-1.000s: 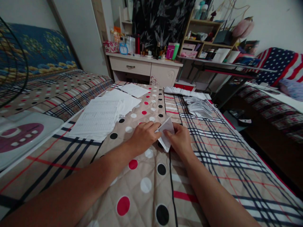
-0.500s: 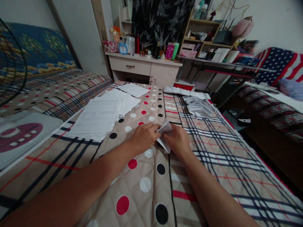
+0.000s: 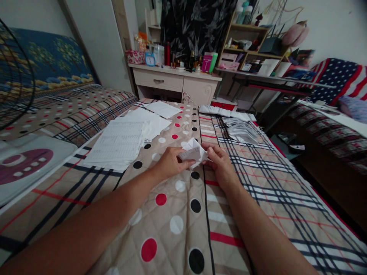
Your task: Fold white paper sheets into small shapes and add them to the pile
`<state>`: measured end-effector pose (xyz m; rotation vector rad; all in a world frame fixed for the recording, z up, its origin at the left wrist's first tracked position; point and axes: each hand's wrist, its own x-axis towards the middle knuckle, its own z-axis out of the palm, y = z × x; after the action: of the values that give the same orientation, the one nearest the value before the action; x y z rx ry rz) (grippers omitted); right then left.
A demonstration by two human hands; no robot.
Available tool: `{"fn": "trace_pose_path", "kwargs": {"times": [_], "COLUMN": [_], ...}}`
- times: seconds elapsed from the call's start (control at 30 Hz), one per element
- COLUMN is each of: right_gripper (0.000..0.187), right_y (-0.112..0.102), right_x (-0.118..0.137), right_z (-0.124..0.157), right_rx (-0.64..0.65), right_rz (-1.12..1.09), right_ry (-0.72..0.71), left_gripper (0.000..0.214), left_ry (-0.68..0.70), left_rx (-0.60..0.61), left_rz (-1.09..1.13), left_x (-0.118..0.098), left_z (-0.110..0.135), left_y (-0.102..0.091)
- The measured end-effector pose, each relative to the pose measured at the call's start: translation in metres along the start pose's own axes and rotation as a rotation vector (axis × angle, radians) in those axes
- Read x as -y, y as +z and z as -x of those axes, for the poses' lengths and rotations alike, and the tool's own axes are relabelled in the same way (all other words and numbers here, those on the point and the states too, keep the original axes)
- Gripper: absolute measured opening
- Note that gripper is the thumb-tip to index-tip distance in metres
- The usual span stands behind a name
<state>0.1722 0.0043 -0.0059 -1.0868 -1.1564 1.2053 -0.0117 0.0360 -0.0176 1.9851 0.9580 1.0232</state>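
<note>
The folded paper (image 3: 191, 152) is turning its print up since the earlier frame, over the quilt (image 3: 164, 229); left hand (image 3: 168, 162) and right hand (image 3: 223, 165) are pinching opposite sides, fingers nearly closed; folding is seemingly underway, calling for steady pinches.

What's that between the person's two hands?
The head view shows a folded white paper between the left hand and right hand, both gripping it.
</note>
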Motion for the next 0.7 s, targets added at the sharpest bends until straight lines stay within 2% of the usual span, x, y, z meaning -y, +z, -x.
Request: {"fn": "trace_pose_path", "kwargs": {"times": [0.07,0.13,0.23,0.3,0.43,0.6,0.7], "right_gripper": [0.048,0.051,0.035,0.029,0.035,0.036,0.036], "right_y": [0.001,0.003,0.004,0.004,0.003,0.007,0.010], "right_x": [0.000,0.000,-0.002,-0.005,-0.009,-0.012,-0.013], "right_z": [0.001,0.002,0.003,0.003,0.001,0.001,0.003], "right_rx": [0.050,0.087,0.103,0.088,0.033,-0.090,-0.094], "right_rz": [-0.017,-0.011,0.020,0.040,0.055,0.054,0.057], "right_ry": [-0.058,-0.055,0.026,0.071,0.091,0.042,0.041], "left_gripper": [0.021,0.025,0.029,0.034,0.048,0.057,0.060], "left_ry": [-0.119,-0.184,-0.212,-0.229,-0.236,-0.257,-0.306], "left_rx": [0.045,0.061,0.039,0.054,0.115,0.094,0.088], "left_rz": [0.128,0.228,0.318,0.358,0.357,0.429,0.427], "left_x": [-0.001,-0.001,0.002,0.005,0.009,0.010,0.007], "left_z": [0.000,-0.001,-0.002,-0.002,-0.004,-0.003,-0.001], "left_y": [0.000,-0.001,-0.003,-0.004,-0.005,0.001,0.003]}}
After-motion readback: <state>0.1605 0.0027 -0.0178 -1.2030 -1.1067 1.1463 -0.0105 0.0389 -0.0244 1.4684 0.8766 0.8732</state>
